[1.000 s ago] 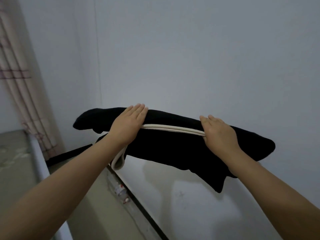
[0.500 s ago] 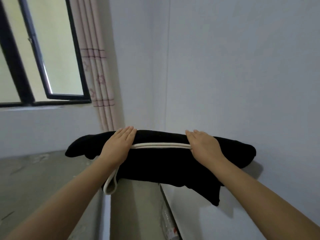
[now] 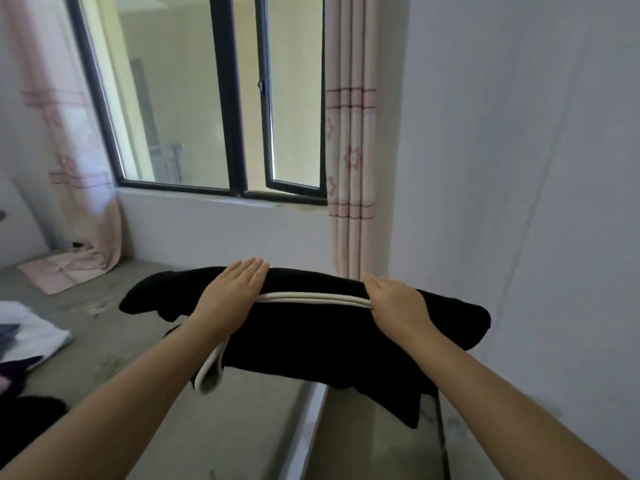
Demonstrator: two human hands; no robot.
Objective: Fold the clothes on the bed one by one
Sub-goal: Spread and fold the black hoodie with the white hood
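A black garment with white trim [image 3: 311, 334] is held in the air in front of me, bunched into a long horizontal roll above the bed's right edge. My left hand [image 3: 230, 296] lies over its top left part, fingers flat and together, gripping the cloth. My right hand [image 3: 398, 303] clasps the top right part, where the white trim ends. A white-edged loop hangs down under my left wrist. The grey bed surface [image 3: 114, 341] spreads below and to the left.
A white and dark pile of clothes [image 3: 24, 337] lies at the bed's left edge, with a black item below it. A pink folded cloth [image 3: 59, 271] rests at the far left by a curtain. A window, pink curtains and a white wall on the right enclose the bed.
My view has swung left from the bare wall to the window and bed. Both hands keep the same hold on the black garment, which has come over the bed's edge.
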